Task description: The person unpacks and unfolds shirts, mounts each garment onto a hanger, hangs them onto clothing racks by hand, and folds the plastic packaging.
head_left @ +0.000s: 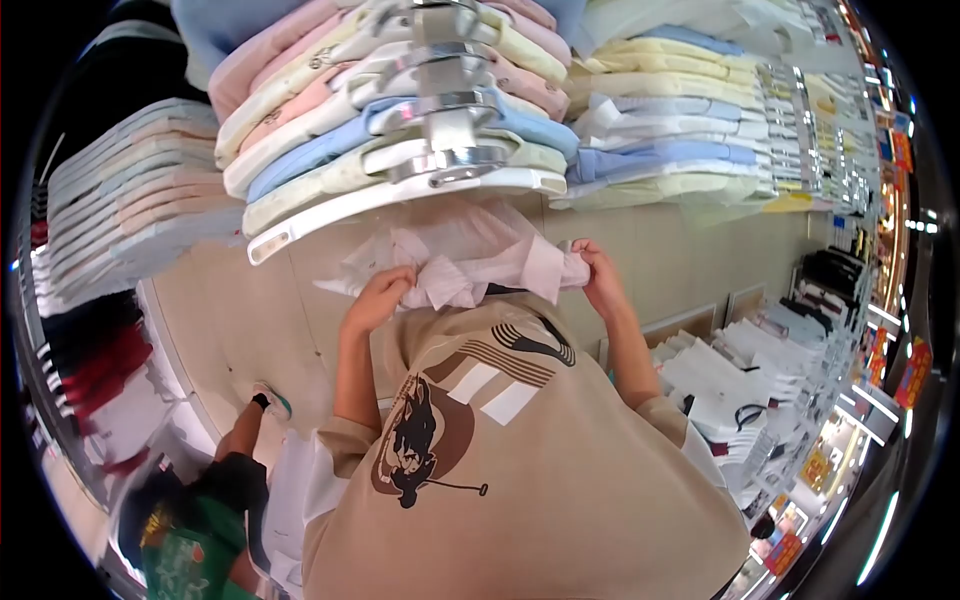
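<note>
A pale pink collared shirt (455,282), with thin clear plastic about it, is stretched in front of my waist. My left hand (383,294) pinches the cloth beside the collar, its fingers closed. On the other side, my right hand (600,277) has its fingers closed on the shirt's edge near the shoulder. Just beyond the shirt, a bare white hanger (400,207) hangs at the front of a metal rail (447,90). The shirt's lower part is hard to make out behind the plastic.
Pink, yellow, white and blue shirts (300,125) hang behind the white hanger. More wrapped shirts (670,120) hang at right, and pale garments (150,190) at left. Folded white clothes (730,370) lie on a low display. A person in a green top (190,550) is at lower left.
</note>
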Tool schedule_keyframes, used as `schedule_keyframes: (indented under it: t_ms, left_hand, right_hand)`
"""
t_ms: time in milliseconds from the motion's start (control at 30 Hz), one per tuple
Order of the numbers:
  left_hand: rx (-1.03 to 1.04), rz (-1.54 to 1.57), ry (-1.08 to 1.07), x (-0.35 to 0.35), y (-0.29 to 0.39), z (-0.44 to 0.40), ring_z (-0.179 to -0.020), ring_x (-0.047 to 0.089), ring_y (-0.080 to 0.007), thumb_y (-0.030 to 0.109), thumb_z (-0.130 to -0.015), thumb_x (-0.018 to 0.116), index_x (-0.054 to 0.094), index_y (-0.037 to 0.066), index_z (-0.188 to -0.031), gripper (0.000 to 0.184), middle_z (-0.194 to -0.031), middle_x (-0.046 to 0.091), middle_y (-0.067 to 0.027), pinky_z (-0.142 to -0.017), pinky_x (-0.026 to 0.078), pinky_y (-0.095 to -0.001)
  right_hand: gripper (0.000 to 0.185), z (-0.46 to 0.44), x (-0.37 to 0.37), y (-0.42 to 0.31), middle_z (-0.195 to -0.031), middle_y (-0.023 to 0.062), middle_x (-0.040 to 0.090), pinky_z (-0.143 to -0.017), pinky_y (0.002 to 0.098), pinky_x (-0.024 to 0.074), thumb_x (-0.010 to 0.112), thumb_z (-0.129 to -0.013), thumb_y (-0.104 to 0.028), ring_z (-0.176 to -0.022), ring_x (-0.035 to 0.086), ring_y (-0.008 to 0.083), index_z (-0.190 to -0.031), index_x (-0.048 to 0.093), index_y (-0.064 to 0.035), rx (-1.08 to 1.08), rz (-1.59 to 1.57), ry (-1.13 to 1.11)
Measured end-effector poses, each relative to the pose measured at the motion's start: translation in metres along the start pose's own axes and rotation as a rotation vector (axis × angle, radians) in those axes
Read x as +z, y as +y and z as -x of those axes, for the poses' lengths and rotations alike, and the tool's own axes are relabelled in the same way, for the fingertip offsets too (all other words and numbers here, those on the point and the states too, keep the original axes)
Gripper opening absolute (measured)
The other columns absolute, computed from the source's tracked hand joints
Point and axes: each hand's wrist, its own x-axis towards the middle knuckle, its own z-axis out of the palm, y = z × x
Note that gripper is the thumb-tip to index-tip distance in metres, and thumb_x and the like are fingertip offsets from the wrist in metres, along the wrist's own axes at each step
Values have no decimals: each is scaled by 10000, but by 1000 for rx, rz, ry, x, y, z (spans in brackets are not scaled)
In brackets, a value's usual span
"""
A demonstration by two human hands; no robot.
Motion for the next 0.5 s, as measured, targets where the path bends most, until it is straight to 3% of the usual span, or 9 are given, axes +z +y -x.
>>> schedule_keyframes:
  t_ms: [100,200,300,433,500]
  left_hand:
    - [-55,-26,-113,22,-23,8,-757,417,-64,154,-899,472,565,24,-830,174,-784,499,44,-673,349,-211]
    - [-132,11,-107,44,-33,20,-762,440,-80,201,-910,520,574,10,-864,203,-782,517,21,-670,377,-234]
    - [-213,48,-180,58,-39,23,-752,460,-89,227,-897,586,584,8,-943,225,-783,531,4,-657,401,-249]
    - [-229,-289,-209,81,-33,18,-734,481,-77,180,-855,647,580,15,-1094,298,-797,555,-7,-624,412,-251]
    - [-88,-320,-137,113,-33,19,-700,458,-47,159,-833,666,582,25,-1136,341,-796,567,14,-605,389,-221]
  right_hand:
    - [331,29,21,-6,-1076,44,572,-798,261,428,514,-931,-307,-975,532,114,-1092,581,-26,174,26,64]
    - [378,55,7,8,-1122,38,582,-861,275,432,558,-921,-278,-1017,522,102,-1193,547,-16,169,614,-141]
    - [335,67,-18,24,-1051,25,617,-816,253,442,588,-909,-231,-942,532,83,-1157,583,-6,247,677,-431]
    - [206,82,-31,30,-867,-10,615,-710,240,435,600,-891,-160,-798,512,66,-1017,630,0,92,525,-259]
    - [180,99,-30,18,-794,-24,588,-644,239,413,600,-883,-152,-729,479,57,-944,635,13,-46,521,-180]
